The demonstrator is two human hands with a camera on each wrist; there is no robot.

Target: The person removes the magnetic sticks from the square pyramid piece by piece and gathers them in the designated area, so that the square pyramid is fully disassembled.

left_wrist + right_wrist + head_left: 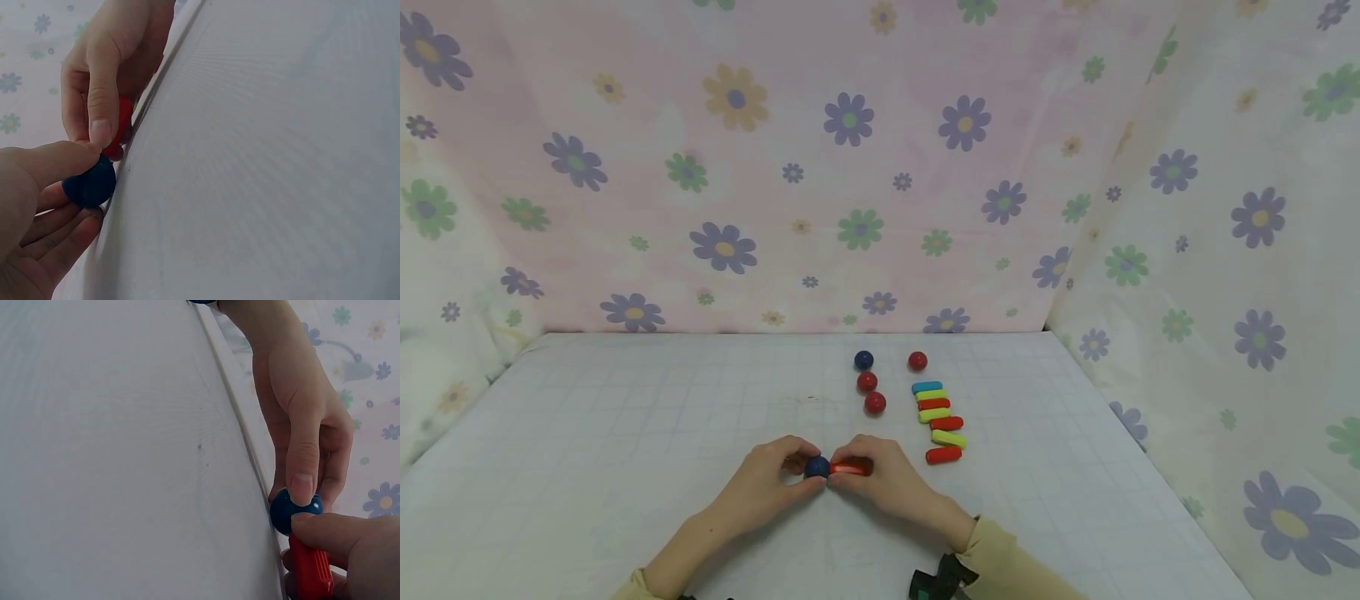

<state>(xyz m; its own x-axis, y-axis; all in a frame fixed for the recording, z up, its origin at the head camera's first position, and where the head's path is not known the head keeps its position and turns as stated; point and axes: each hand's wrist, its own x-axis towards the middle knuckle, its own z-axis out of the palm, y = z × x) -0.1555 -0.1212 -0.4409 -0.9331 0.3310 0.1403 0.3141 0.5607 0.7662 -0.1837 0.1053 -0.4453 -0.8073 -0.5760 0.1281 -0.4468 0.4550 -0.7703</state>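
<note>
My left hand (772, 477) pinches a dark blue ball (817, 467) between thumb and fingers, low over the white table. With thumb and fingertips my right hand (883, 477) grips a red rod (848, 469), a short ribbed stick pointing left. The rod's end meets the ball's right side, and the two thumbs come close together there. In the right wrist view the red rod (310, 569) stands end-on against the blue ball (292, 511). The left wrist view shows the blue ball (91, 182) under my left thumb, with part of the red rod (123, 122) hidden by my right hand.
Beyond my hands lie a blue ball (863, 360) and two red balls (867, 382) in a line, with another red ball (917, 361) to their right. A column of several red, yellow and blue rods (934, 414) lies right of them. Flowered cloth (790, 167) walls the table.
</note>
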